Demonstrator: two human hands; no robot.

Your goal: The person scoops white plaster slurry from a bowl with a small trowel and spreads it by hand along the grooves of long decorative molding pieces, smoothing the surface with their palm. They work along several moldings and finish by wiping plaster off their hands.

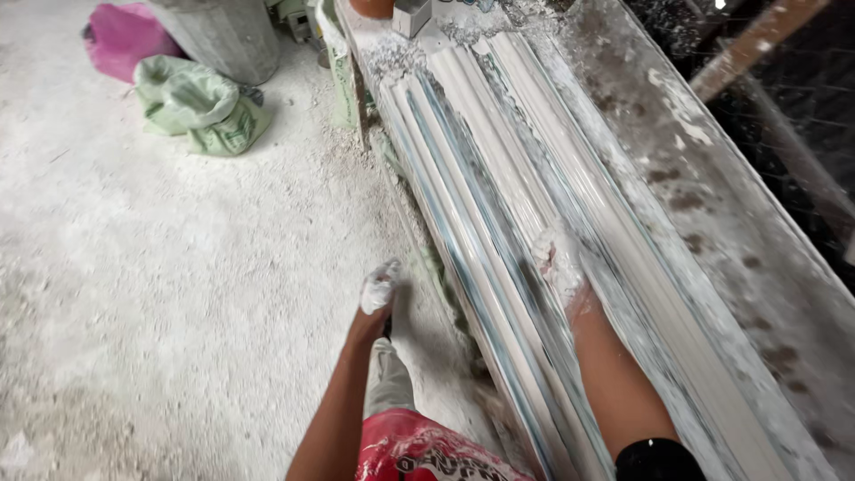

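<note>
Long white moulding strips (534, 196) run along the bench (712, 178), under our right hand (561, 267); its plaster-caked fingers press flat on them, spread we can't tell. We judge them stiff, brittle, dusty-slick: support along the length. Left hand (378, 289) hangs free, fingers curled together. Far beyond its fingertips: green sack (200, 107), pink bag (125, 36).

Plaster-coated right hand (559, 264) presses the moulding (499, 178).

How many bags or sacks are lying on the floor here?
2: a green sack on the floor at upper left, and a pink bag behind it by the grey drum. Others may lie out of view.
</note>
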